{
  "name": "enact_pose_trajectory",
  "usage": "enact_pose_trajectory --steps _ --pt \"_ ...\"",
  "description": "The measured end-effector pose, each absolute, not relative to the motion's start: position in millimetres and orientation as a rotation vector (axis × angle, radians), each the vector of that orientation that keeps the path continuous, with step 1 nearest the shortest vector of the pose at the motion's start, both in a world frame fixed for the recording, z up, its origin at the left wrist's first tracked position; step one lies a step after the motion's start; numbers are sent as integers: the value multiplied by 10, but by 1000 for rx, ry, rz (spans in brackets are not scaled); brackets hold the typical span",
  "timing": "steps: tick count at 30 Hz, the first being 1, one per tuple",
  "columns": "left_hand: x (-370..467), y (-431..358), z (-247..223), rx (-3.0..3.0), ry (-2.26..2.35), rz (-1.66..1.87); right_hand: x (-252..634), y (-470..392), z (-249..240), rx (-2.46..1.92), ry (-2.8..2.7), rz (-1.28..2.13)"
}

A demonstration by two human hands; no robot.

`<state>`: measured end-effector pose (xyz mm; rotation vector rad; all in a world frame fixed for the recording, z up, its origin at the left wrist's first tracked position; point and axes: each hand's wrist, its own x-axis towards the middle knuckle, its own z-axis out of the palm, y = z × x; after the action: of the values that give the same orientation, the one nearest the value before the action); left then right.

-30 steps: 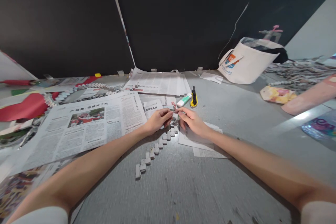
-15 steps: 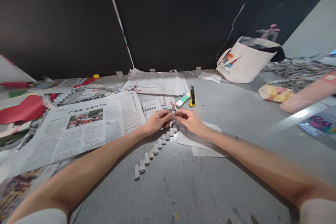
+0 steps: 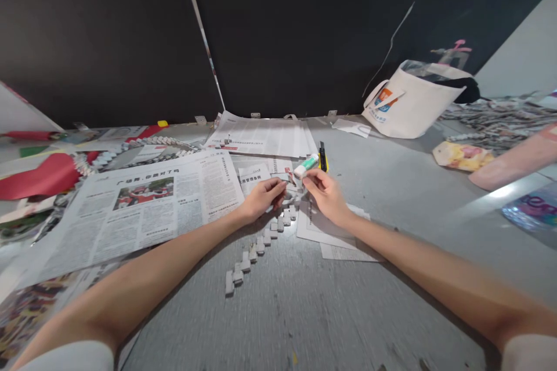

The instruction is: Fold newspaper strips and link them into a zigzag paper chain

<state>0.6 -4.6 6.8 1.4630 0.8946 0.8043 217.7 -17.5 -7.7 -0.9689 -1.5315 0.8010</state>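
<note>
A zigzag chain of folded newspaper pieces [image 3: 252, 254] runs up the grey surface to my hands. My left hand [image 3: 263, 200] is closed in a pinch around the upper end of this chain. Opposite it, a short gap away, my right hand [image 3: 325, 196] has its thumb and forefinger close together; what lies between their tips is too small and blurred to name. Pale folded paper shows in the gap between the hands. Just beyond my right fingertips lies a white and green glue stick [image 3: 307, 166], and beside it a yellow and black utility knife [image 3: 322, 156].
Newspaper sheets [image 3: 143, 208] spread to the left, with more newspaper [image 3: 261, 136] at the back. Paper slips [image 3: 331, 235] lie under my right wrist. A white bag [image 3: 411, 104] stands at the back right, near a dark wall [image 3: 304, 29]. Red paper [image 3: 43, 178] lies far left.
My right hand has drawn away to the right from my left hand, opening a gap between them. It now partly covers the utility knife. The left hand keeps its pinch.
</note>
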Motion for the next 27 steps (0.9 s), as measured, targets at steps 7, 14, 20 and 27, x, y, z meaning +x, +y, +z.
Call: enact_pose_trajectory --steps 7,14,20,27 --pt "10 -60 104 1591 899 698 2157 -240 -51 -756 -1533 931" --pt "15 -78 131 1531 899 704 2141 -253 4 -774 -1617 956" --pt "21 -81 128 1501 916 733 2159 -247 -15 -797 -1711 900" --pt "42 -33 49 1430 977 840 2168 -241 -8 -937 -1757 965"
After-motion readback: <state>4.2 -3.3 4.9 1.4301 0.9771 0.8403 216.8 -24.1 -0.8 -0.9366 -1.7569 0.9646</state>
